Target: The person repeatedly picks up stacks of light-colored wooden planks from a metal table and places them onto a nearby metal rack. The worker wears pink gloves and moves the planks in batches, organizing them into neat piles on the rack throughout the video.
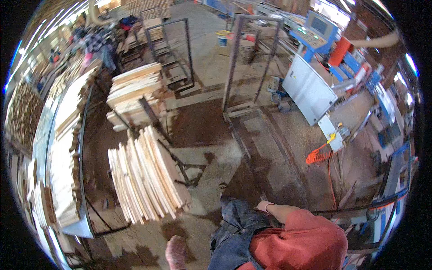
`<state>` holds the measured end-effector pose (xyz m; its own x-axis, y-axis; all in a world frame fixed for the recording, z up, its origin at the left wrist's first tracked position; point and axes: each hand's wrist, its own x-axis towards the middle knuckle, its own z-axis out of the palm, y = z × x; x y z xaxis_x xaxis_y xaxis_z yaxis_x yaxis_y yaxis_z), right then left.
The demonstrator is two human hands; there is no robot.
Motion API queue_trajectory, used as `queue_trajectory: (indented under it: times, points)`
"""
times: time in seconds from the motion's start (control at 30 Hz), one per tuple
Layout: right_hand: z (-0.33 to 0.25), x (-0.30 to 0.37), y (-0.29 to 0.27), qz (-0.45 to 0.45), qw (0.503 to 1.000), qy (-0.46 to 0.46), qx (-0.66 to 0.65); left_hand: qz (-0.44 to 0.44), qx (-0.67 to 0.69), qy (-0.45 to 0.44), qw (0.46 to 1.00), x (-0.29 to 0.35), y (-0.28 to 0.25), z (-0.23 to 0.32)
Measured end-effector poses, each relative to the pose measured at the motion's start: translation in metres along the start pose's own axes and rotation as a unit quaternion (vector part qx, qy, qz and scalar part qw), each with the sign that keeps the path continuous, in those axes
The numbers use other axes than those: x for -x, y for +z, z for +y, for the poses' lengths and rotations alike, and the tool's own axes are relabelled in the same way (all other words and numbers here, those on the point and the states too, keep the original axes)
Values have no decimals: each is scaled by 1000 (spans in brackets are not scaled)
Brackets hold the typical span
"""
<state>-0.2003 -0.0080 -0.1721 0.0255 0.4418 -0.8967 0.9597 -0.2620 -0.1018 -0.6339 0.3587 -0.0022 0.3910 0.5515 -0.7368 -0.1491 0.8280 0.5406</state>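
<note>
My left hand (176, 250), which looks gloved in pinkish cloth, hangs at the bottom edge over the floor. Its fingers are blurred, so whether they are closed does not show; nothing is seen in it. Nearest to it stands a stack of pale wooden boards (143, 175), set on edge side by side against a dark metal rack (191, 173). My right hand (264, 206) is low by my dark apron, below a red sleeve. A finger stretches forward from it, and no object shows there.
Another board stack (135, 90) lies beyond the first. Along the left runs a long table heaped with boards (67, 144). A dark metal frame (229, 67) stands ahead. To the right are a control cabinet (308, 87) and a coiled orange hose (318, 156). Far left, a person in plaid (96, 42) is by the lumber.
</note>
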Motion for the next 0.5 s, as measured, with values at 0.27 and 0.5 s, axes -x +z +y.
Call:
queue_trajectory:
  times: [0.27,0.5]
  points:
    - [0,60,70,118,386,321,-857,-304,-410,-54,859,-53,291,-38]
    - [-206,135,192,39,165,384,-908,-383,-653,3,653,-136,339,-50]
